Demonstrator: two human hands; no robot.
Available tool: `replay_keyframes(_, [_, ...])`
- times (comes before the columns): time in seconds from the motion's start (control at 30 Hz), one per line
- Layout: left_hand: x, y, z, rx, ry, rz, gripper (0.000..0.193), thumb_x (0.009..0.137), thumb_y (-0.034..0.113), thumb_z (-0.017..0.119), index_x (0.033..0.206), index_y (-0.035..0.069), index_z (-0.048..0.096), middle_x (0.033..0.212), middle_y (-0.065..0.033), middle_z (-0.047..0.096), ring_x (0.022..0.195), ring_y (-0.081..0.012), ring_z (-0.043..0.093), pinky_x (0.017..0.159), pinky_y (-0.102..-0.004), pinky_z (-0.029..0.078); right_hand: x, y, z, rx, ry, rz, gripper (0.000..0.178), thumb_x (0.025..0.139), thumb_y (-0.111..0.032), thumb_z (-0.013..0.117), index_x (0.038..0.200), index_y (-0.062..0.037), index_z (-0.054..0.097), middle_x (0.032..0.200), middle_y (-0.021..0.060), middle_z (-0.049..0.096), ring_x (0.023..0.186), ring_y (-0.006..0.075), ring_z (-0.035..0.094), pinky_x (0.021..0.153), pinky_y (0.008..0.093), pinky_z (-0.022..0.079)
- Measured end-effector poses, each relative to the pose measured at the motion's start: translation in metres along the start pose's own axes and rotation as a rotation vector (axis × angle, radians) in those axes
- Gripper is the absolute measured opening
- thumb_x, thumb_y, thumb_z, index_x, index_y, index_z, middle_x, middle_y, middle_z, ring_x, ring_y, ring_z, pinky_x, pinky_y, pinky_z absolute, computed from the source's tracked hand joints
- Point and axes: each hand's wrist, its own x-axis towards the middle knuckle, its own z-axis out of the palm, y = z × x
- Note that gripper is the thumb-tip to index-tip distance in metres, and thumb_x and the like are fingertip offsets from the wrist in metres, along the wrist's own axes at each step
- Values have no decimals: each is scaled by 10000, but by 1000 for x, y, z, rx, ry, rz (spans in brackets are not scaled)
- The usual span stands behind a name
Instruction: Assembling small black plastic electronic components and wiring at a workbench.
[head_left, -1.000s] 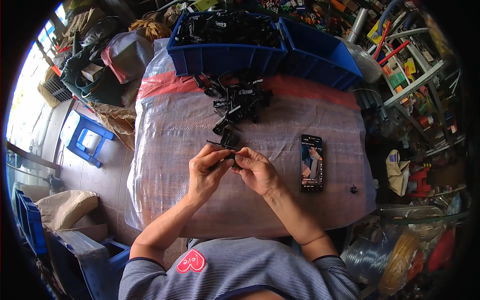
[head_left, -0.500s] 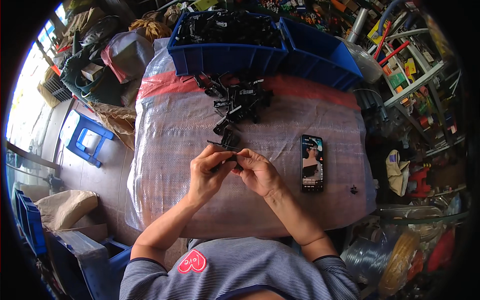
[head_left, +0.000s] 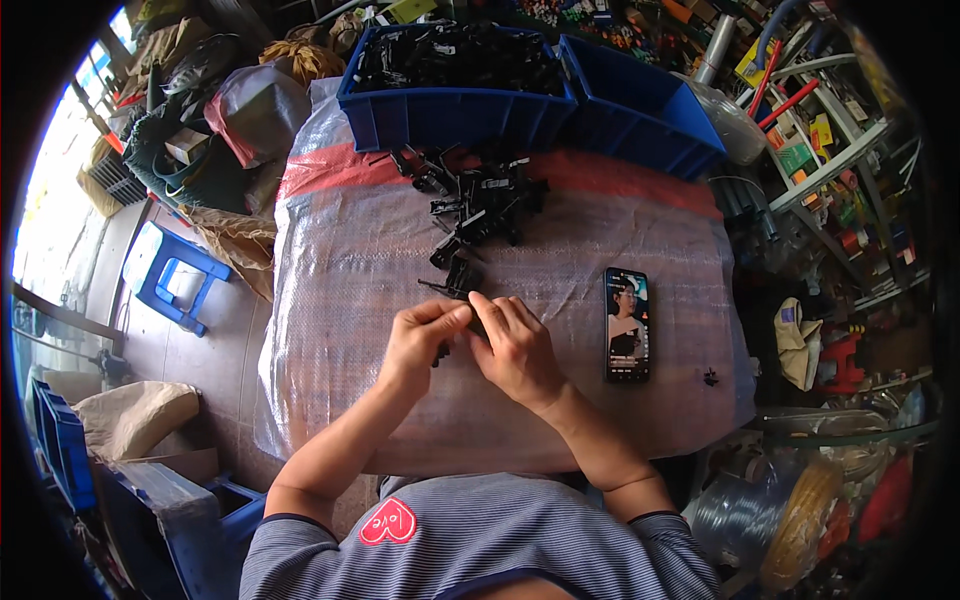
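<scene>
A small black plastic part (head_left: 442, 354) shows beneath the fingers of my left hand (head_left: 416, 342), which is closed around it. Against it, with thumb and fingers bent together, presses my right hand (head_left: 517, 350); its fingers hide most of what lies between the hands. Just beyond my fingertips begins a loose pile of black plastic parts (head_left: 485, 205), stretching away toward the bins. A blue bin (head_left: 455, 118) at the far edge is heaped with similar black pieces. Both hands are over the woven plastic sheet (head_left: 350, 290).
A phone (head_left: 627, 325) with a lit screen lies right of my hands, and a tiny black piece (head_left: 711, 377) sits beyond it. A second blue bin (head_left: 640, 135) stands at the far right. On the floor at left is a blue stool (head_left: 175, 278).
My right hand has turned, its back now more upward and its fingers folded over near the left thumb. The black part now shows lower, under my left hand. The pile is unchanged.
</scene>
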Motion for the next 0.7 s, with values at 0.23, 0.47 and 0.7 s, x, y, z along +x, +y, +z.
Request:
replay_keyframes(0.23, [-11, -7, 13, 149, 3, 133, 205, 817, 210, 622, 911, 29, 618, 716, 30, 547, 645, -43, 462, 580, -191, 361, -10, 9, 11, 72, -62, 76, 299, 727, 16, 545, 1022, 24, 498, 850, 175, 546, 800, 318, 561, 698, 374, 469])
replay_keyframes(0.47, [-10, 4, 7, 91, 98, 91, 140, 816, 169, 614, 905, 61, 602, 697, 52, 528, 605, -15, 433, 537, -169, 329, 8, 13, 28, 120, -13, 16, 217, 725, 2, 534, 939, 1, 499, 789, 161, 569, 744, 318, 587, 622, 379, 477])
replay_keyframes(0.7, [8, 14, -15, -26, 216, 269, 116, 784, 134, 641, 859, 59, 597, 664, 34, 532, 536, -23, 414, 459, -176, 305, 50, 8, 34, 46, -52, -39, 276, 695, -60, 620, 954, -37, 530, 859, 94, 565, 830, 273, 545, 707, 371, 424])
